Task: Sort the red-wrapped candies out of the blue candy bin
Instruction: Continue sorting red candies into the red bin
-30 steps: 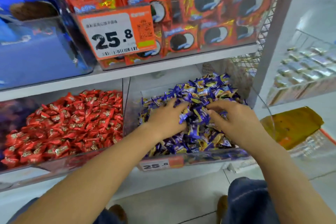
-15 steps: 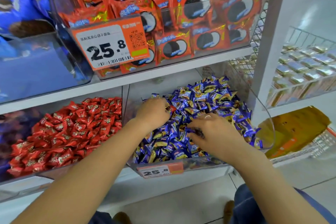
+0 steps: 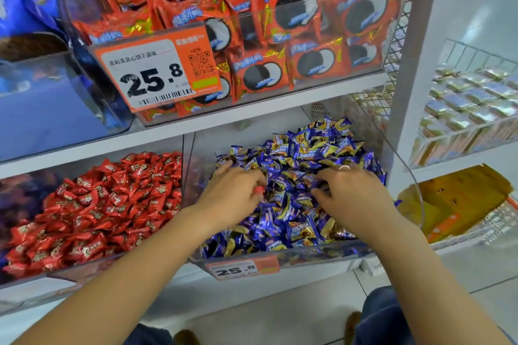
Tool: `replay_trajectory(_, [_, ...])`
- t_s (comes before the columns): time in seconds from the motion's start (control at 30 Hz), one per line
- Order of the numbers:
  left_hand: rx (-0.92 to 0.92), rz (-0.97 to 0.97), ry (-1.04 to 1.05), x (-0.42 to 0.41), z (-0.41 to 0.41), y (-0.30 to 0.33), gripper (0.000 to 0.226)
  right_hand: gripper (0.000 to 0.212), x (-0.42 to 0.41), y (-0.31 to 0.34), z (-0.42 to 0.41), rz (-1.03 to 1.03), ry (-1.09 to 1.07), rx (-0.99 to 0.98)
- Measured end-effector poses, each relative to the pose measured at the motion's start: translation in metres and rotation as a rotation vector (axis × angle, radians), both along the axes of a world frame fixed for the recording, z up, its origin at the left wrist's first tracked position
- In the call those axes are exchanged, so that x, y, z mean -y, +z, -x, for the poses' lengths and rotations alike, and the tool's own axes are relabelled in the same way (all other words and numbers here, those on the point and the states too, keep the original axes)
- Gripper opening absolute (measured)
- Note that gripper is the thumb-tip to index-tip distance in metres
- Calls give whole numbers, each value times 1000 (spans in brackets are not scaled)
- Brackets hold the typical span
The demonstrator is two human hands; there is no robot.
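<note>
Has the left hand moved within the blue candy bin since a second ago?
Yes. The left hand has shifted toward the bin's left wall, away from the right hand, and now pinches something red.

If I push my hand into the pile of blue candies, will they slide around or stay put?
They would probably slide. The blue candies lie loose and heaped in the clear bin, and their wrappers look shiny, so likely slippery. They look small, so probably light. Both hands, left and right, are down among them.

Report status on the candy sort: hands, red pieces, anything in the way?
Left hand pinching a red candy in blue bin. Right hand spread on blue candies. Nothing blocking.
</note>
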State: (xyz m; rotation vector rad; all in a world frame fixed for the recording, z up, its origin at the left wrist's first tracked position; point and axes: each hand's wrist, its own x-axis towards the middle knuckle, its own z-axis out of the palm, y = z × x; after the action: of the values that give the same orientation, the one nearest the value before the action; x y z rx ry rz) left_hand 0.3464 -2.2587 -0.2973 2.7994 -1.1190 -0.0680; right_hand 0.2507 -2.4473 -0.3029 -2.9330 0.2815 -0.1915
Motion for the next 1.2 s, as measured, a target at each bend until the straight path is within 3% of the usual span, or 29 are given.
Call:
replay_trajectory(0.13, [59,273,119,-27,0,19,23,40,-7,2,0,-2,21,2])
replay_trajectory(0.27, [210,313,102,-55,-2,14,4,32,-23,-9,4,-94,146,61])
replay_trajectory(0.33, [266,396,136,-61,1,10,12,32,-26,-13,6,-124,206,83])
replay_trajectory(0.43, [239,607,347,-66,0,5,18,35,-41,-7,-1,-126,320,80])
replay_trajectory(0.53, [150,703,398,-68,-4,3,22,43,-65,-2,-24,-25,477,1])
replay_trajectory(0.67, [64,604,454,-89,-19,12,28,51,-102,2,-64,244,628,-89])
replay_trajectory(0.8, [-125,449,498,-104,-27,10,61,60,-133,-11,-85,343,759,-277])
replay_trajectory(0.93, [-221,440,428,-105,-29,9,63,64,-137,-14,-99,525,620,-614])
replay_trajectory(1.03, [-245,447,423,-104,-29,11,61,68,-120,-3,-112,649,510,-647])
replay_trajectory(1.2, [-235,448,435,-102,-28,10,61,66,-67,7,-114,584,378,-591])
